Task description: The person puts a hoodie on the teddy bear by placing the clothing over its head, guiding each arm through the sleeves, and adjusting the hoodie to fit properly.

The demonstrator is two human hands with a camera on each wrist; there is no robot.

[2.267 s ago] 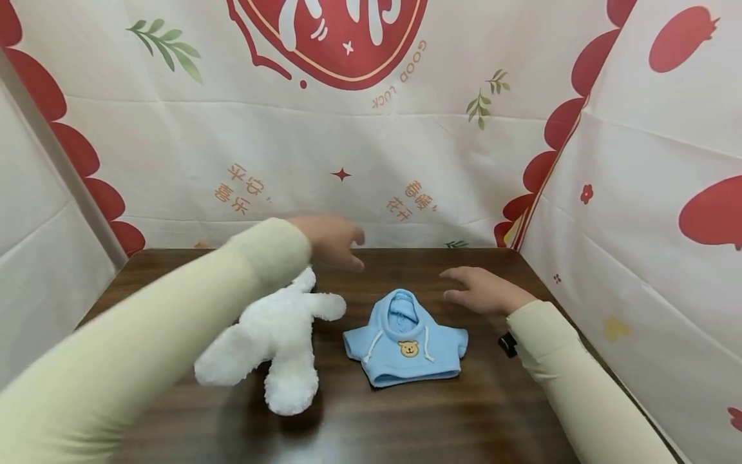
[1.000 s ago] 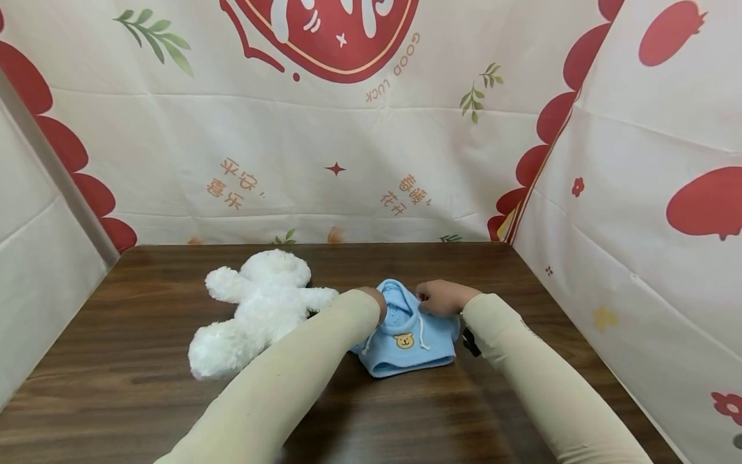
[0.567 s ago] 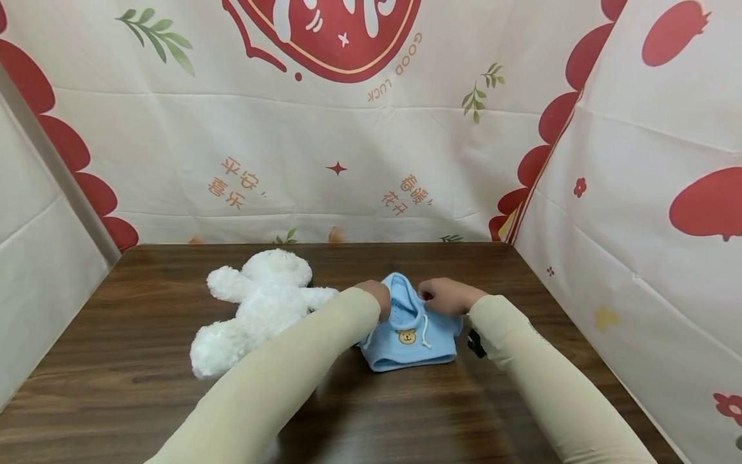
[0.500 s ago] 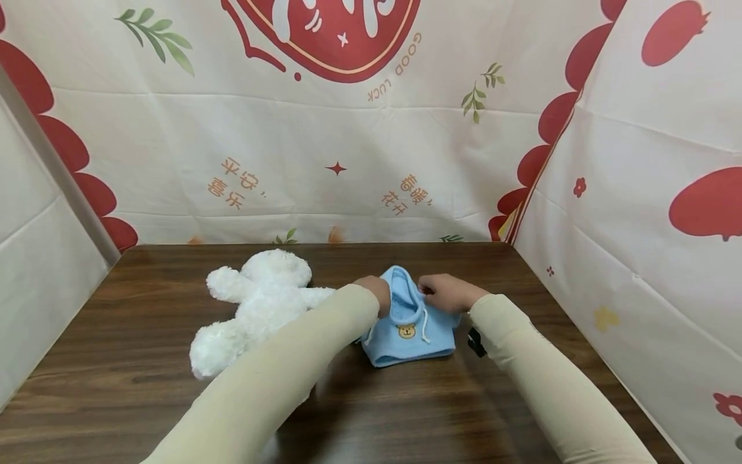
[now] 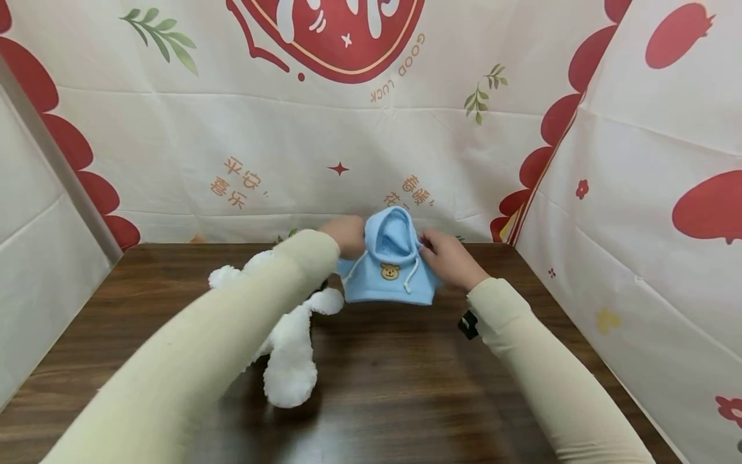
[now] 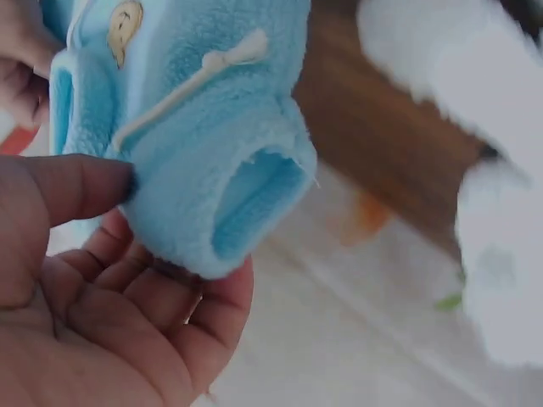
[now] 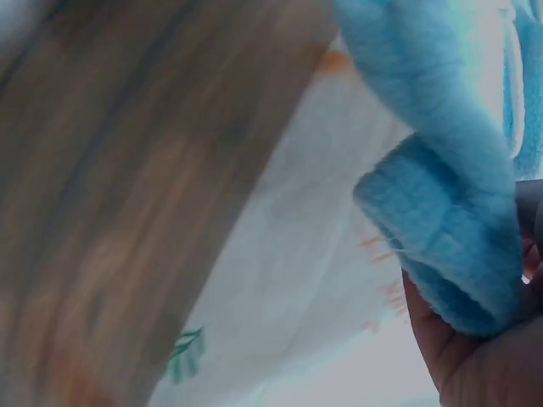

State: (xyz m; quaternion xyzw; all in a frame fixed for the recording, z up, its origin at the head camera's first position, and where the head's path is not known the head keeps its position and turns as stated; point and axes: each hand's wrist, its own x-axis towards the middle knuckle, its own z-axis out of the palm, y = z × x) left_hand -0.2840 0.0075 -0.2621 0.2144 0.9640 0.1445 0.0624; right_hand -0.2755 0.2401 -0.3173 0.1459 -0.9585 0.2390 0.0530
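Left hand: pinching one side of the blue hoodie
Right hand: pinching the other side
Hoodie: hanging in the air between them, above the brown table
White fluffy toy: lying on the table, partly hiding behind the left arm

In the head view we get soft, even brightness, a pale sheen towards the near side of the bench, a dark shadow beneath the white plush toy and a slightly blurred left hand. Our left wrist view leaves the plush out of focus; our right wrist view smears the wood grain and washes the backdrop almost white along the bottom.
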